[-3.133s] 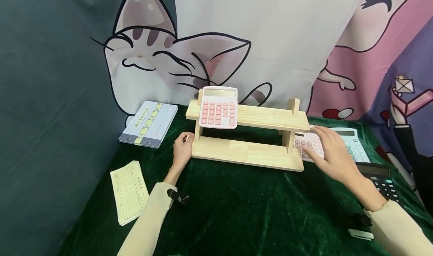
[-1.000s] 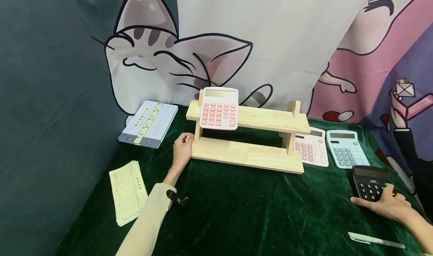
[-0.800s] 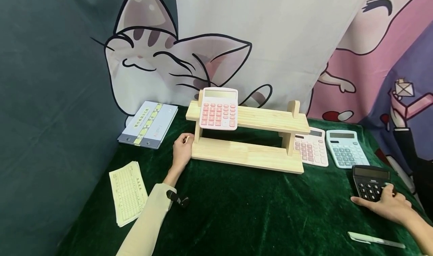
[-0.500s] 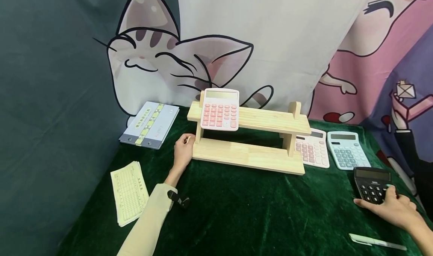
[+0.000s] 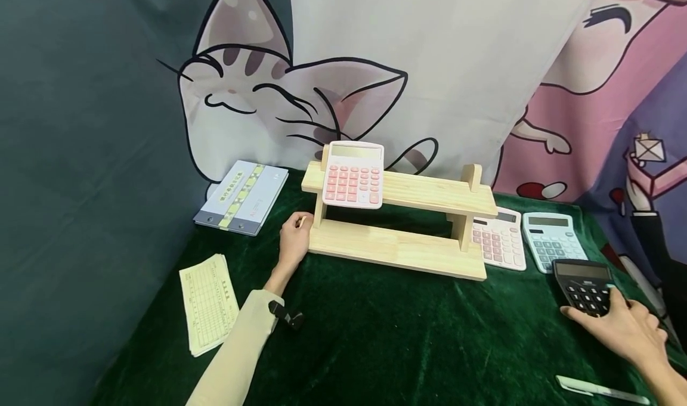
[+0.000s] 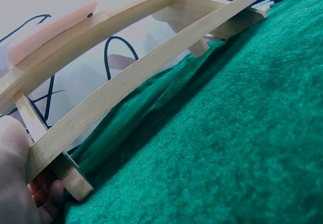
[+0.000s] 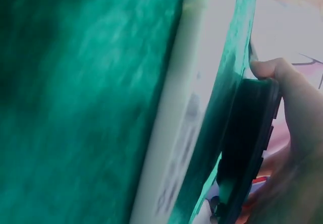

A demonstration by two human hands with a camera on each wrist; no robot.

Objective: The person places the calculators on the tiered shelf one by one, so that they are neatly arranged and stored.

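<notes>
My left hand [image 5: 294, 239] grips the left end of a two-tier wooden shelf [image 5: 397, 252]; in the left wrist view its fingers curl round the shelf's lower end. A pink calculator [image 5: 354, 176] leans, face out, at the upper tier's left. On the far right, my right hand [image 5: 630, 328] holds a black calculator [image 5: 582, 269] by its near part, thumb at one edge and fingers at the other. The right wrist view shows this black calculator edge-on, tilted. Its far edge overlaps the corner of a light blue calculator [image 5: 553, 239] in the head view.
Another pink calculator [image 5: 500, 245] lies partly behind the shelf's right end. A white pen [image 5: 601, 389] lies near the right forearm. At left are a grey-blue ledger book [image 5: 241, 197] and a stack of printed forms [image 5: 209, 304]. Green velvet cloth [image 5: 386, 334] covers the table.
My right hand went from over the pink and blue calculators to the black one, took hold of it and has just shifted it slightly left and away. The left hand stays on the shelf.
</notes>
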